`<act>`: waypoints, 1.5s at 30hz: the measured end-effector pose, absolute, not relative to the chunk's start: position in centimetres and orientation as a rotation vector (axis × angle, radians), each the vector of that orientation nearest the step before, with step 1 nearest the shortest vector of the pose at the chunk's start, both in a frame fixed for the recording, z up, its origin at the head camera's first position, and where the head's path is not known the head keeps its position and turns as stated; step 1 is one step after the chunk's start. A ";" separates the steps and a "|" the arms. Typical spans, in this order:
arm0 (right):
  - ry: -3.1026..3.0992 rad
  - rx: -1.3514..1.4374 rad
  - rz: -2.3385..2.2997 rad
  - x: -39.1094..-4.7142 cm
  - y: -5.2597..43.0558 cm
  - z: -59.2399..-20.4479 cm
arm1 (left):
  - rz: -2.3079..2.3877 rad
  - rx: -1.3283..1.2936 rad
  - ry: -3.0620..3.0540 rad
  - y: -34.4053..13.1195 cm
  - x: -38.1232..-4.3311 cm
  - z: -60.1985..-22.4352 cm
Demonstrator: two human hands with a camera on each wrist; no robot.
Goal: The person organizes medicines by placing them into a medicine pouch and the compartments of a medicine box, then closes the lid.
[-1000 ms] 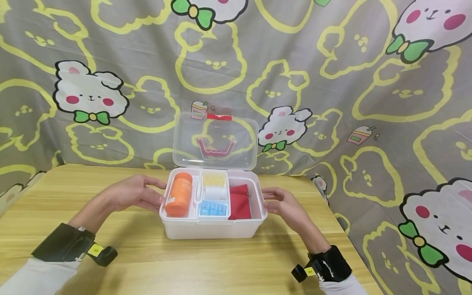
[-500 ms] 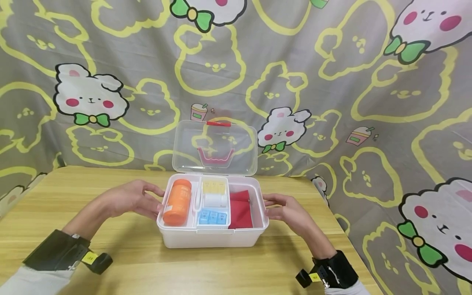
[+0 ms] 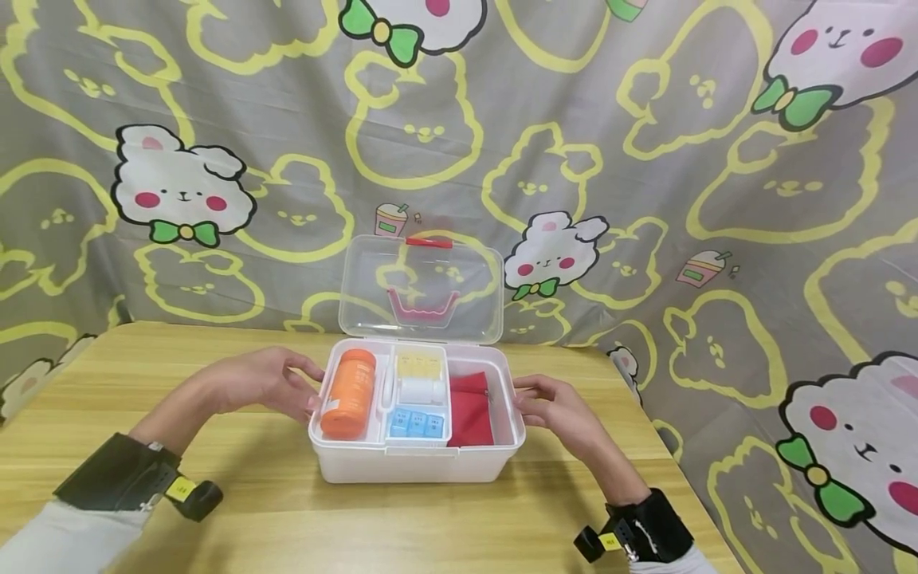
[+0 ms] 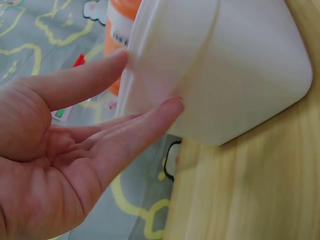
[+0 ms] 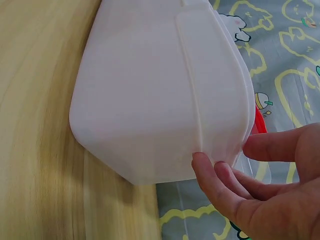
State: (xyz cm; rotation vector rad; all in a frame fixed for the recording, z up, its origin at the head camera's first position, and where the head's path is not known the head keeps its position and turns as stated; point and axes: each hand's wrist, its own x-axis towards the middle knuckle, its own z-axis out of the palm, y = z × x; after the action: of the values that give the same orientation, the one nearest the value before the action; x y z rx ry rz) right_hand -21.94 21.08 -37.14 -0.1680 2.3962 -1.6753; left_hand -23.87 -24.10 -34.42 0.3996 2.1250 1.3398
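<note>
A white plastic storage box [image 3: 419, 466] stands on the table, its clear lid [image 3: 366, 303] with a red latch raised at the back. Inside lie an orange bottle [image 3: 350, 395], a blue pill organizer [image 3: 416, 423], a white roll [image 3: 420, 391], pale yellow packets [image 3: 418, 366] and a red zip pouch [image 3: 470, 410]. My left hand [image 3: 268, 383] touches the box's left end; the left wrist view has its thumb at the rim and straight fingers against the wall. Against the right end rests my right hand [image 3: 555, 405], thumb at the rim, fingertips on the wall below in the right wrist view.
The wooden table [image 3: 402, 530] carries the box near its far side. Behind and to the right hangs a grey cloth [image 3: 301, 104] printed with cartoon bunnies, close to the raised lid. Black wrist straps [image 3: 118, 472] with small cameras sit on both forearms.
Between one second and half a second ago the box came nearer to me, both hands moving with it. Its lid now tilts further back. Since then, only the head view has shifted slightly.
</note>
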 end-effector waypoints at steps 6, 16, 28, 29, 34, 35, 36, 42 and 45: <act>2.413 -0.142 -1.689 -22.0 20.7 -37.4 | 1.270 0.338 2.239 -24.9 -26.0 -33.3; 2.434 -0.145 -1.690 -21.8 20.8 -37.4 | 1.305 0.150 2.444 -22.2 -30.5 -31.2; 2.453 -0.131 -1.687 -22.0 20.8 -37.5 | 1.484 -0.020 2.378 -19.3 -33.5 -30.5; 2.453 -0.132 -1.685 -21.9 20.8 -37.5 | 1.492 -0.034 2.382 -19.1 -33.7 -30.5; 2.493 -0.134 -1.665 -21.8 20.9 -37.6 | 1.565 -0.085 2.364 -18.0 -34.0 -30.3; 2.502 -0.144 -1.658 -21.8 20.9 -37.6 | 1.583 -0.095 2.353 -17.8 -34.0 -30.2; 2.508 -0.143 -1.656 -21.8 20.9 -37.6 | 1.599 -0.105 2.343 -17.7 -34.0 -30.1; 2.509 -0.119 -1.660 -21.8 20.8 -37.7 | 1.651 -0.120 2.278 -17.4 -34.3 -29.7; 2.504 -0.118 -1.669 -21.8 20.7 -37.6 | 1.658 -0.128 2.278 -17.4 -34.3 -29.7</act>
State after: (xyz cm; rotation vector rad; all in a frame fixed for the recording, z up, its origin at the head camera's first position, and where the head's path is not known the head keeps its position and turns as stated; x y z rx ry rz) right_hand -21.78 20.73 -37.63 -0.1180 2.5039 -1.6690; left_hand -34.32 -17.38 -29.70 -0.1281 2.2777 1.6583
